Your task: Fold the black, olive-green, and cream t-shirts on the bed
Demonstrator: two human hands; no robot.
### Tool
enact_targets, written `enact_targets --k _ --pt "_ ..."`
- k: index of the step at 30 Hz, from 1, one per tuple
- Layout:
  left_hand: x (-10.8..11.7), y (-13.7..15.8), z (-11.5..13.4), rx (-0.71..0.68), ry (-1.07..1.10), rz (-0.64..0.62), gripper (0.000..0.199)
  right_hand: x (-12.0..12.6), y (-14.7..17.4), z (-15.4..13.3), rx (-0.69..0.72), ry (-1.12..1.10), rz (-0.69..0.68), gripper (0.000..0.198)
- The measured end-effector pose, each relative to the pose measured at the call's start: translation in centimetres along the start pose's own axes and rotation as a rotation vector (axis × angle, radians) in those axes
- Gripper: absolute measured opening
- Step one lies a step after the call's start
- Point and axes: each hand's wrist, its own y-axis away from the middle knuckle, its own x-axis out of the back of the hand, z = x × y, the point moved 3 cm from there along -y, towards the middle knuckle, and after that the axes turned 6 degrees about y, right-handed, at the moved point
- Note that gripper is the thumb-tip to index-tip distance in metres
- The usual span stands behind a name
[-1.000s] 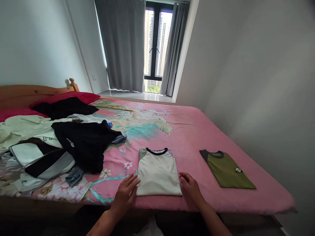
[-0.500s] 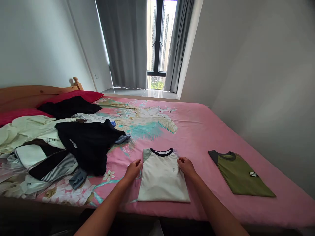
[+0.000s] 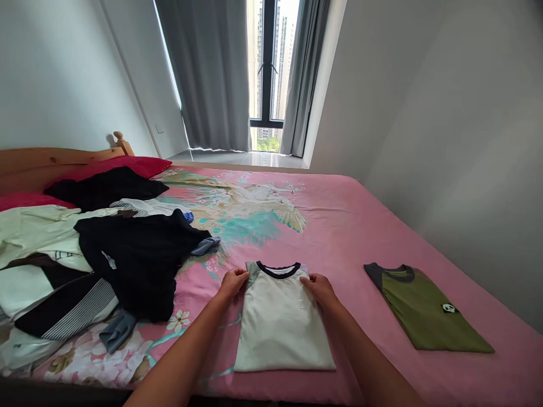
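A folded white T-shirt [image 3: 282, 328] with a dark navy collar and a grey-green shoulder lies front up on the pink bed. My left hand [image 3: 233, 282] pinches its left edge at the grey-green shoulder. Opposite, my right hand [image 3: 320, 289] has thumb and fingers closed on the right edge, just below the collar. A small emblem shows on the chest near my right hand. To the right rests a folded olive green T-shirt [image 3: 428, 308] with a dark collar and a panda patch, touched by neither hand.
Loose clothes are heaped on the left, with a black garment [image 3: 131, 260] on top and a cream one [image 3: 38, 226] behind. Red pillows [image 3: 142, 165] lean by the wooden headboard [image 3: 55, 156]. The pink bedsheet [image 3: 348, 226] reaches the right wall; a grey curtain [image 3: 207, 73] hangs behind.
My left hand has come against the shirt's shoulder and pinches it; my right hand reaches slightly further over its edge. The view has tipped and shifted a little, so the clothes sit lower.
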Motion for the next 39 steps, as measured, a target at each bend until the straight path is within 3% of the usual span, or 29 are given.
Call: enact_targets --k 9,14,20,23,30,35,39 --pt "-1.4 -1.3 0.3 0.026 0.087 -0.121 0.028 -0.3 -0.1 -0.4 0.051 -0.137 0.029 0.045" --pt "-2.1 -1.2 0.4 0.048 0.135 -0.175 0.033 -0.4 -0.3 -0.4 0.044 -0.202 0.029 0.042" --pt "-2.8 -0.9 2.1 0.062 0.226 -0.27 0.045 0.2 -0.1 -0.4 0.075 -0.277 0.084 0.044" --pt "-3.3 -1.4 1.9 0.052 0.271 -0.287 0.048 0.4 0.0 0.2 0.023 -0.396 0.099 0.041" --pt "-3.1 -2.1 -0.4 0.139 0.271 -0.249 0.048 0.9 -0.1 1.9 -0.153 -0.522 -0.02 0.032" --pt "-1.6 0.1 -0.4 0.195 0.238 -0.347 0.047 1.4 2.6 2.6 -0.211 -0.605 -0.157 0.031" --pt "-0.5 2.2 -1.3 0.322 0.155 -0.402 0.045 1.7 4.9 2.2 -0.253 -0.641 -0.268 0.027"
